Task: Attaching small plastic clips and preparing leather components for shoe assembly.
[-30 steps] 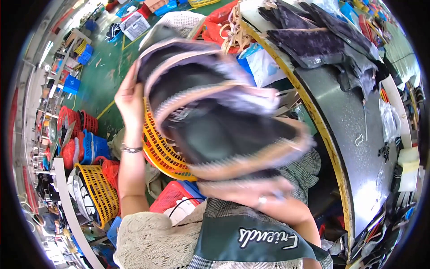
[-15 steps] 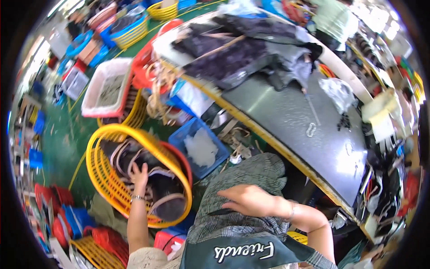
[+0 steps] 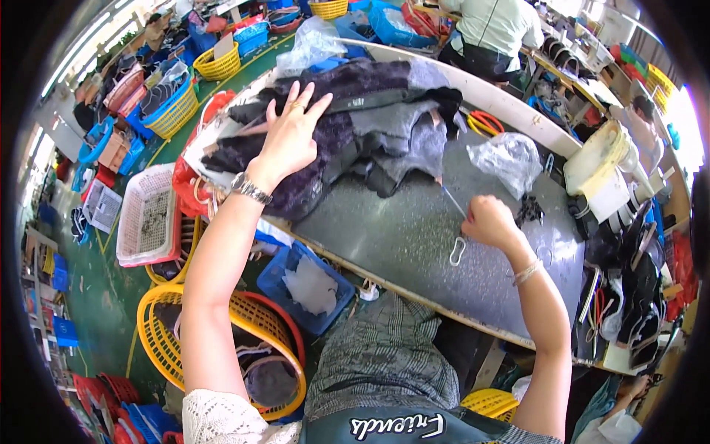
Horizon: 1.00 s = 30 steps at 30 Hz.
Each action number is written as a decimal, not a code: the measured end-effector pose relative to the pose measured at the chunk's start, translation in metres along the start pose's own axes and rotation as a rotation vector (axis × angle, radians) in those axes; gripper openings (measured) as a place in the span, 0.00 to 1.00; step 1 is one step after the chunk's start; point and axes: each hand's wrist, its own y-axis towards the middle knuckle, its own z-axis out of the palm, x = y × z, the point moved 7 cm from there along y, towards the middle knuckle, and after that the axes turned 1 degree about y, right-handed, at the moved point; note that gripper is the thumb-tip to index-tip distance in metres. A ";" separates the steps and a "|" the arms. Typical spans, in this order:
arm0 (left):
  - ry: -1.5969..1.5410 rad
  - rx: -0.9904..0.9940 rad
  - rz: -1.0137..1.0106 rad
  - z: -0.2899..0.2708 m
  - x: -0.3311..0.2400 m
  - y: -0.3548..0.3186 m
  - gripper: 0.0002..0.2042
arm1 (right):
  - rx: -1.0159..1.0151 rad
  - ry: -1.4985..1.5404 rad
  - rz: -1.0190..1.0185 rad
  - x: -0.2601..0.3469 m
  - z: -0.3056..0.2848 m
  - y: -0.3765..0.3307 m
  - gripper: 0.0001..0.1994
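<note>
A heap of dark purple plush and grey-black material pieces (image 3: 384, 122) lies across the far left part of the dark table (image 3: 399, 229). My left hand (image 3: 292, 137) rests on it palm down, fingers spread. Over the table's right half, my right hand (image 3: 492, 220) is closed, its fingertips at the near end of a thin metal rod (image 3: 453, 201). The rod's far end reaches the grey material's edge; its exact kind is unclear. A small white loop (image 3: 458, 251) lies just below that hand. A clear plastic bag (image 3: 506, 163) sits beyond it.
Left of my lap stands a yellow basket (image 3: 159, 344) with dark pieces, beside a blue bin (image 3: 336, 296) of white material. A white-and-red crate (image 3: 148, 214) stands farther left. A person (image 3: 495, 33) is beyond the table; a machine (image 3: 599, 166) stands right.
My left hand has left the dark pieces in the yellow basket and come onto the heap. My right hand has moved from my lap to the rod. The view has shifted.
</note>
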 end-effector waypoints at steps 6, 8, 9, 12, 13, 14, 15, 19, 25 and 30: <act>-0.055 -0.070 0.174 0.024 0.030 0.035 0.24 | -0.026 -0.011 -0.044 -0.001 -0.039 -0.006 0.09; 0.025 -0.224 0.270 -0.009 -0.011 0.024 0.20 | -0.248 0.999 -0.035 0.008 -0.076 -0.009 0.11; 0.044 -0.221 0.320 -0.020 -0.043 0.011 0.17 | -0.254 0.995 -0.015 0.014 -0.074 -0.002 0.11; 0.002 -0.085 0.398 -0.023 -0.096 -0.043 0.14 | -0.534 1.226 -0.411 0.050 -0.098 0.020 0.10; 0.009 -0.075 0.392 -0.018 -0.106 -0.048 0.15 | -0.644 1.001 -0.607 0.056 -0.094 0.035 0.08; 0.037 -0.055 0.366 -0.013 -0.105 -0.054 0.15 | -0.483 1.202 -0.469 0.071 -0.081 0.054 0.10; -0.013 -0.018 0.309 -0.008 -0.101 -0.053 0.18 | -0.328 1.376 -0.310 0.086 -0.068 0.067 0.12; -0.099 -0.015 0.254 0.010 -0.092 -0.056 0.18 | -0.631 0.878 -0.537 0.093 -0.058 0.089 0.11; -0.132 0.007 0.240 0.013 -0.088 -0.055 0.19 | -0.409 0.915 -0.431 0.093 -0.039 0.104 0.10; -0.155 -0.015 0.228 0.014 -0.086 -0.054 0.22 | -0.180 1.272 -0.253 0.087 -0.046 0.102 0.09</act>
